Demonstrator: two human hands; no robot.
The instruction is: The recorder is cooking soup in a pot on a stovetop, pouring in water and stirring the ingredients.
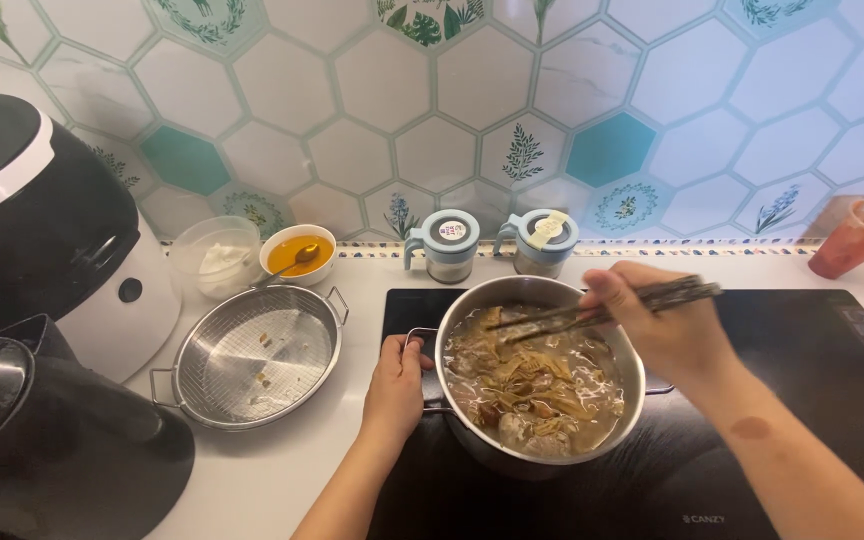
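With an empty steel strainer basket set aside to our left, our left hand closed around the pot handle to steady the steel pot on the black cooktop, while our right hand pinched dark chopsticks over the brown stew.

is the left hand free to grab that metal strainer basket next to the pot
Probably not right now: the left hand is gripping the pot by its handle. The strainer basket sits just to its left on the counter with nothing between them, so once it lets go the way looks open.
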